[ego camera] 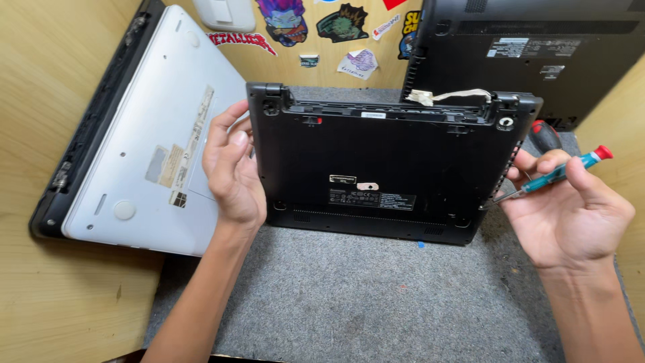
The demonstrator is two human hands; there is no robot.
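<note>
A black laptop base lies bottom-up on a grey felt mat, its battery bay empty along the far edge. My left hand rests against the laptop's left edge, fingers curled around it. My right hand holds a small teal screwdriver with a red cap. Its metal tip points at the laptop's right edge. A loose pale cable sticks out near the right hinge.
A white laptop leans bottom-up against the left wooden wall. Another black laptop stands against the back right. A red-and-black screwdriver handle lies behind my right hand. Stickers cover the back wall.
</note>
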